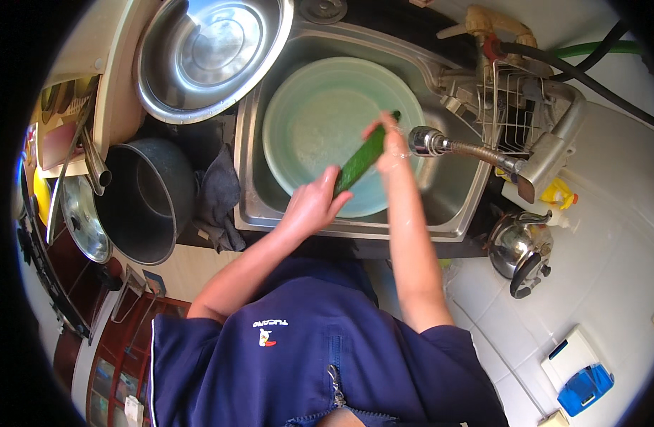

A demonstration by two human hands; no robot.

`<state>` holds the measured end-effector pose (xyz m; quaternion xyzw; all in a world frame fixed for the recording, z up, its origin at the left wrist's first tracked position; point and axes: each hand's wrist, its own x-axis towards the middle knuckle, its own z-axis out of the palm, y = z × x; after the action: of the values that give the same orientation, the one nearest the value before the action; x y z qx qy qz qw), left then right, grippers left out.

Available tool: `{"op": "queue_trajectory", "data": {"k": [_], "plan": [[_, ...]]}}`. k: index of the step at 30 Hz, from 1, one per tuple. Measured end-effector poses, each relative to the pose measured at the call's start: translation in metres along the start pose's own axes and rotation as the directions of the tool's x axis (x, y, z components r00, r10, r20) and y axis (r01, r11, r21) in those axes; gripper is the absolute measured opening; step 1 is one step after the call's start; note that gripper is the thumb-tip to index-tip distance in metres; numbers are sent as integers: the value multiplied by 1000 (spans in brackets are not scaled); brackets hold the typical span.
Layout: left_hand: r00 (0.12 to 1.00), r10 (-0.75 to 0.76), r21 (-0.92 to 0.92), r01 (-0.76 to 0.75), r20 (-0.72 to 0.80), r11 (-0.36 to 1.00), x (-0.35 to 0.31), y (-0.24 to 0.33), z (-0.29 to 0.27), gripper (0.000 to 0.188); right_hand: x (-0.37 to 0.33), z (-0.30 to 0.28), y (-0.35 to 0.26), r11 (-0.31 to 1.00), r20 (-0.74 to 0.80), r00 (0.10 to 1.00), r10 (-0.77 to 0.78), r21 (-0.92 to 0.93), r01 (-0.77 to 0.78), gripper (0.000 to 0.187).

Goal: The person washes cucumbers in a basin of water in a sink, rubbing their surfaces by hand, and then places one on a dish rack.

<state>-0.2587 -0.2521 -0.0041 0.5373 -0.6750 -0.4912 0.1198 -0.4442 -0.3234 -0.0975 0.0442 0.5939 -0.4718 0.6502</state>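
Observation:
A long dark green cucumber (pixel 361 162) is held at a slant over a pale green plastic basin (pixel 298 117), its far end tipped to the right. My left hand (pixel 312 205) is closed round the near end. Higher up, my right hand (pixel 392 148) wraps the far part, some of its fingers hidden behind the cucumber and slightly blurred. Water from the faucet head (pixel 428 141) splashes over my right hand and wrist. The basin sits in a steel sink (pixel 250 171).
A large steel bowl (pixel 152 71) stands beyond the sink's left corner. Left of the sink are a dark pot (pixel 138 206) and a grey cloth (pixel 220 196). A wire rack (pixel 508 107) hangs behind the flexible spout (pixel 476 151). To the right stands a steel kettle (pixel 510 245).

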Motion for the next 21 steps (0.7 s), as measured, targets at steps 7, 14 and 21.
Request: {"op": "queue_trajectory", "data": {"k": [7,14,21], "plan": [[993,110,-28,-112,-51,993,16,3,-14,53,-16,23,22,966,136,965,222,106,-237,23],[891,-182,-875,447,416,186,-15,7,-7,36,31,-14,-44,720,466,884,-42,627,-296,33],[889,-335,-854,416,311,313,38,1,18,31,-42,51,32,952,34,969,-243,-181,246,20]]}}
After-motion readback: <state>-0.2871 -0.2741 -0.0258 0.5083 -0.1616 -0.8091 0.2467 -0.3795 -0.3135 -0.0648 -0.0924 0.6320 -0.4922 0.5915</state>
